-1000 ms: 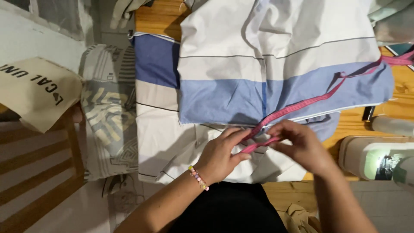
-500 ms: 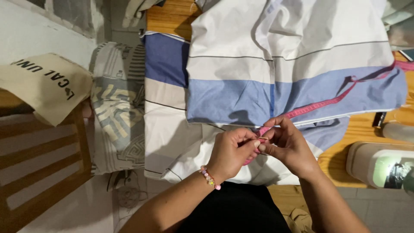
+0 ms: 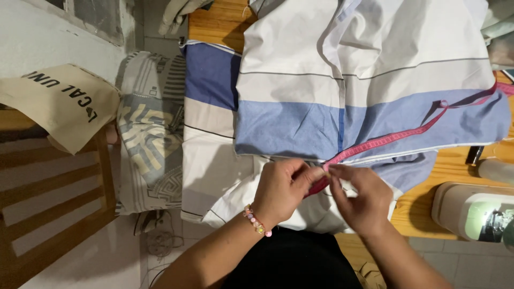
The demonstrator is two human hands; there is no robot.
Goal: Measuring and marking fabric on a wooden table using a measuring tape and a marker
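The pink tape (image 3: 385, 142) is pinched shut at its near end by left hand (image 3: 284, 187) and right hand (image 3: 361, 195); beyond the grip, it lies across the striped cloth (image 3: 332, 80).

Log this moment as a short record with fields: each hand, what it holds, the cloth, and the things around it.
left hand: pinches the near end of the pink measuring tape at the cloth's edge
right hand: fingertips meet the left hand's on the same tape end
striped cloth: white and blue bands, spread over a wooden table
tape path: runs diagonally up to the right across the blue band
wrist: beaded bracelet on the left
right edge: white sewing machine
left: patterned cushion
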